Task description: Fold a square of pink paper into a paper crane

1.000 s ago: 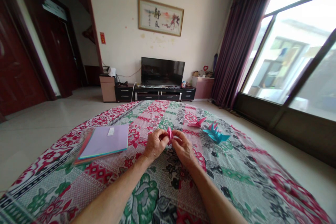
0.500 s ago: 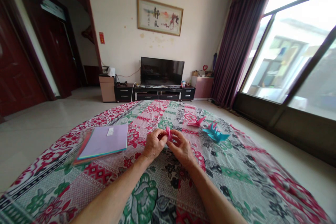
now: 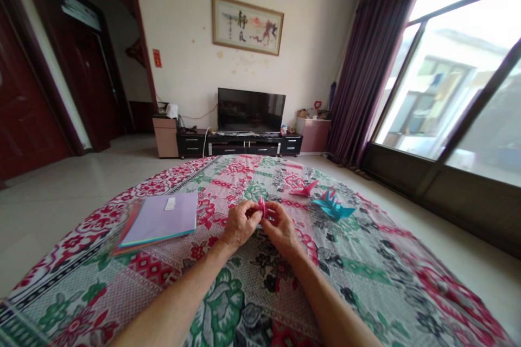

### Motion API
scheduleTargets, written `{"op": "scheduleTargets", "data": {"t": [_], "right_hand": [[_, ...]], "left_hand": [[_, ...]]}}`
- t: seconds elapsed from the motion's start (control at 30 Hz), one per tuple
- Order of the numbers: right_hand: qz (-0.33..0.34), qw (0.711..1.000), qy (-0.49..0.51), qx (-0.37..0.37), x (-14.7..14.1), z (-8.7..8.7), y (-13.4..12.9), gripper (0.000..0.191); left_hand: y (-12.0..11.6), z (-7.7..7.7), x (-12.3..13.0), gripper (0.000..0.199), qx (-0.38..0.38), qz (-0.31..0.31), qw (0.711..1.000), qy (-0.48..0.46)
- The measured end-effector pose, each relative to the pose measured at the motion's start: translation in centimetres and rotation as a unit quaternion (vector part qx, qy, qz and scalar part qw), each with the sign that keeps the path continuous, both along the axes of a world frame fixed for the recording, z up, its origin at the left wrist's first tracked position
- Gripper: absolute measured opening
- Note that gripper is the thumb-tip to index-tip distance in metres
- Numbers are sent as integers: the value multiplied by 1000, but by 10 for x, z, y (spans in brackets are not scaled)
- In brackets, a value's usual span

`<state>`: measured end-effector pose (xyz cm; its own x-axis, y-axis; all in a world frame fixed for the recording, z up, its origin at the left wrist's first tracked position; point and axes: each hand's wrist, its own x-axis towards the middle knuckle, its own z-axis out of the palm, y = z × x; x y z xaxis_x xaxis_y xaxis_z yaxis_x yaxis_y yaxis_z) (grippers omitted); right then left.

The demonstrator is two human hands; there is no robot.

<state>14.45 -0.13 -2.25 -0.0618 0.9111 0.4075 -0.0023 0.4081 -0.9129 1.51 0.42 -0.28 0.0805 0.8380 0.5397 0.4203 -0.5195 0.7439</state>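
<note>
A small folded pink paper (image 3: pixel 262 207) is held up between my two hands, just above the patterned tablecloth. My left hand (image 3: pixel 241 223) pinches it from the left with thumb and fingers. From the other side my right hand (image 3: pixel 281 227) grips its right edge, fingers bent round it. Much of the paper is covered by the fingertips. To the right lie a pink paper crane (image 3: pixel 305 189) and a blue paper crane (image 3: pixel 334 207), with another pink piece partly hidden behind the blue one.
A stack of coloured paper sheets (image 3: pixel 165 219), lilac on top with a white label, lies left of my hands. The round table's flowered cloth (image 3: pixel 220 309) spreads beneath everything. Beyond the table stand a low cabinet (image 3: pixel 244 147) and a television (image 3: pixel 251 111).
The pink paper has turned slightly between my fingertips, and my fingers have shifted a little on it. The cranes and the paper stack have stayed where they were.
</note>
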Motion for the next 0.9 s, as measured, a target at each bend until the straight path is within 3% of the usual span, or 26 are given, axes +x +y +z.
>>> {"op": "scheduleTargets", "data": {"t": [0.43,0.6,0.73,0.9], "right_hand": [[-33,999,-5,10,1,2,-1,25],[-55,998,-28,27,1,1,0,21],[-45,998,-18,27,0,6,-4,18],[-63,997,-27,24,0,10,-6,16]], "left_hand": [[1,-2,1,14,10,-2,1000,4],[5,-6,4,8,-12,-18,997,-71],[6,-7,4,24,-50,-28,990,-128],[7,-5,2,36,-56,-52,993,-94]]}}
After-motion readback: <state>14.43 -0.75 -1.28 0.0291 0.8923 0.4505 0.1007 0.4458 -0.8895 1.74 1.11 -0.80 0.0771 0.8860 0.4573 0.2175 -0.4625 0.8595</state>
